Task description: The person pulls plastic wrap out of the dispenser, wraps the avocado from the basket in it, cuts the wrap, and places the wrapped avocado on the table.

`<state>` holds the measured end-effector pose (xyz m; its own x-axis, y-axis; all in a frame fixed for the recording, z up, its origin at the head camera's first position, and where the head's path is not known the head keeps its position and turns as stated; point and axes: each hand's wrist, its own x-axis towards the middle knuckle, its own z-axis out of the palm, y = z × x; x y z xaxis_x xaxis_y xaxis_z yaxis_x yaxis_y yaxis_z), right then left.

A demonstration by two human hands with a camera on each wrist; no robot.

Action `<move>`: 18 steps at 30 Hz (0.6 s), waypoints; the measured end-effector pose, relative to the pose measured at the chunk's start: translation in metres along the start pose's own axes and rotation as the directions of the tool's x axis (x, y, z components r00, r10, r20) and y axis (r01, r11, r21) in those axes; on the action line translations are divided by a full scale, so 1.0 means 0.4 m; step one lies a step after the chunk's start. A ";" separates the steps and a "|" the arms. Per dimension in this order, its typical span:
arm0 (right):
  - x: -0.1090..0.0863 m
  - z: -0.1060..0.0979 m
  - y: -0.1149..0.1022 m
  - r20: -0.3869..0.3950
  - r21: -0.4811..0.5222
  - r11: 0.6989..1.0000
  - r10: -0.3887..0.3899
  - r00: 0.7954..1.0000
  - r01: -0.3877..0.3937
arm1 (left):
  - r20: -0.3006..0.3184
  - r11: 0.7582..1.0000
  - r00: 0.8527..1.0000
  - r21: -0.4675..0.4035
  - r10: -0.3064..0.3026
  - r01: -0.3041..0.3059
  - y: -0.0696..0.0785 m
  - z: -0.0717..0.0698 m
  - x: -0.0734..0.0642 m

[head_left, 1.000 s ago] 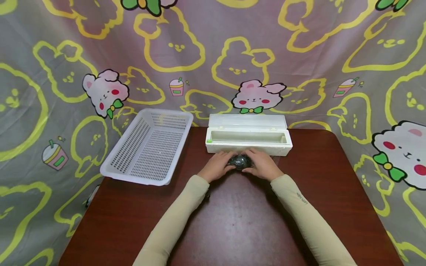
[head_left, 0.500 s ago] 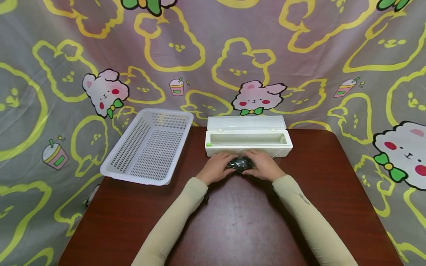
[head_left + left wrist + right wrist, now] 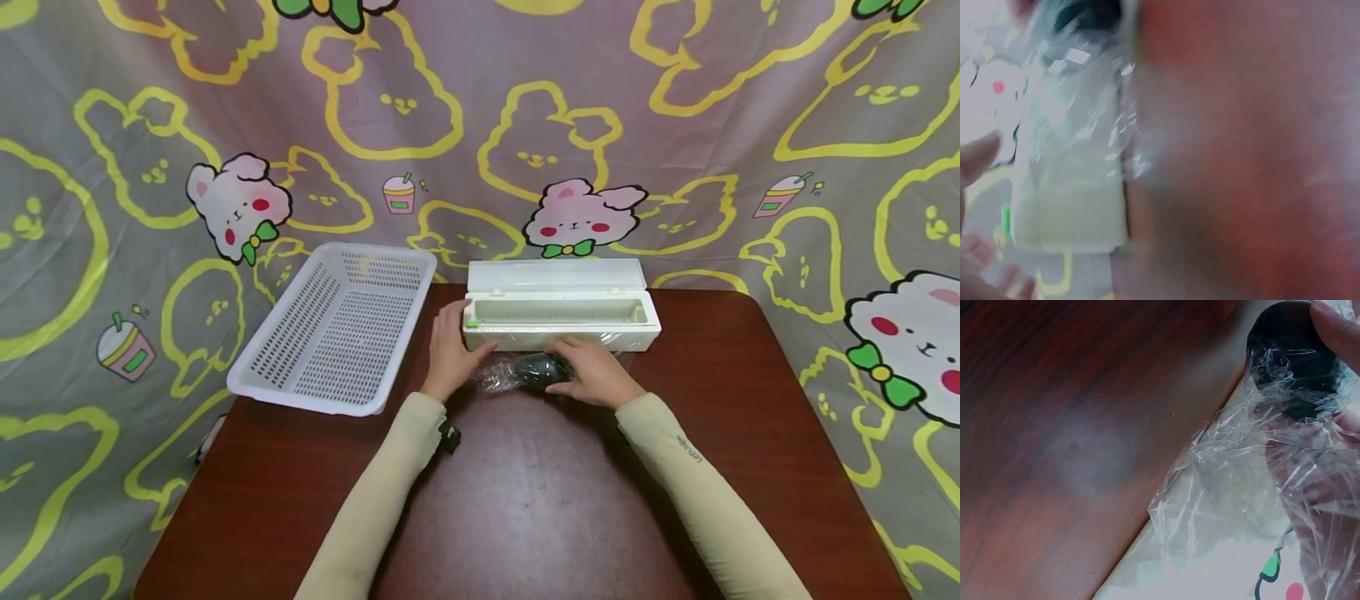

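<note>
My right hand [image 3: 596,372] grips a dark green, nearly black rounded object [image 3: 534,370] partly wrapped in clear cling film [image 3: 1210,469]. In the right wrist view the thumb lies along its side. Loose film spreads from it to the left, over the front of the white cling film box [image 3: 558,337]. My left hand [image 3: 452,354] is at the box's left end, thumb spread from the fingers, holding nothing that I can see. Whether its fingertips touch the box I cannot tell. The left wrist view is blurred, showing film [image 3: 1085,106] across the box and fingers [image 3: 979,159] at the left edge.
The box's lid [image 3: 555,275] stands raised at the back, and a green slider [image 3: 472,324] is at its left front. A white perforated basket [image 3: 330,408] stands to the left on the brown table [image 3: 540,500]. Patterned cloth [image 3: 465,100] hangs behind.
My left hand has let go of the wrapped object and moved left to the box's end, uncovering crumpled film. The right hand keeps its hold in nearly the same place.
</note>
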<state>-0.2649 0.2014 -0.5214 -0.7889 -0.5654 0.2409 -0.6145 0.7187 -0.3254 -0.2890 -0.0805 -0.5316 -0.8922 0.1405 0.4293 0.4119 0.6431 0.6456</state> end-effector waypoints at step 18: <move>-0.008 -0.007 -0.005 0.010 0.004 1.000 0.002 1.000 -0.002 | 0.350 0.801 0.909 -0.466 -0.224 0.376 -0.120 0.027 0.097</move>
<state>-0.2610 0.2030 -0.5188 -0.7901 -0.5676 0.2314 -0.6126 0.7183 -0.3296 -0.3455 -0.0977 -0.5530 -0.9686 0.2475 0.0246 0.0803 0.2175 0.9728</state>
